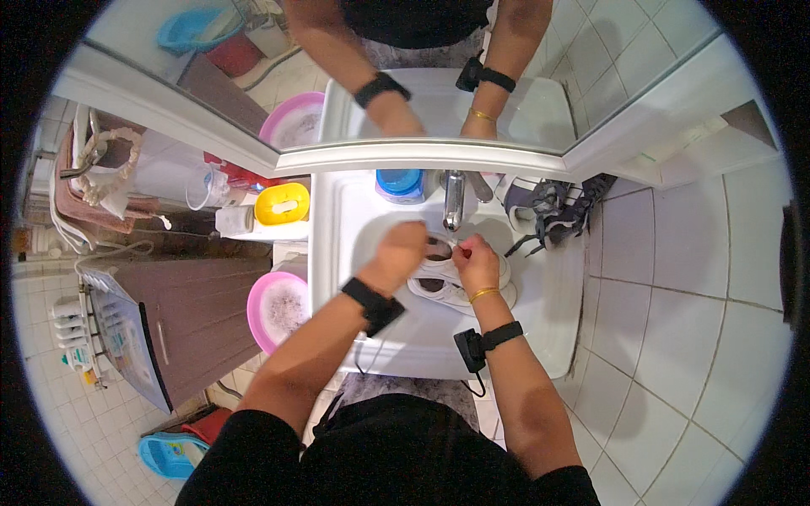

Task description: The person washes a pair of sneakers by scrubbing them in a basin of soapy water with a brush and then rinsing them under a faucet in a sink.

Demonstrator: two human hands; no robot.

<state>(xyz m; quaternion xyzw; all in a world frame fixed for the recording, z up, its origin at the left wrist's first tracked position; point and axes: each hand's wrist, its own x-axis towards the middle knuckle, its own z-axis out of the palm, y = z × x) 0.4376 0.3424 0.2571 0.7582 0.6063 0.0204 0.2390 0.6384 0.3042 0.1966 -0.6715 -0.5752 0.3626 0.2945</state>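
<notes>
Two white shoes lie side by side in the white sink (540, 341), below the metal faucet (454, 202). The nearer white shoe (456, 297) rests beside the farther white shoe (504, 270), whose opening shows between my hands. My right hand (477, 263) is at the farther shoe's upper, thumb and fingers pinched together; what is between the fingertips is too small to make out. My left hand (396, 255) is beside that shoe's opening, smeared by motion, so its fingers do not show clearly. Both wrists carry black straps.
A blue-lidded tub (399, 184) stands at the sink's back edge. Dark shoes with loose laces (557, 211) sit at the back right. On the left are a yellow soap dish (283, 203) and a pink basin of foamy water (283, 312). A mirror (439, 101) hangs over the sink.
</notes>
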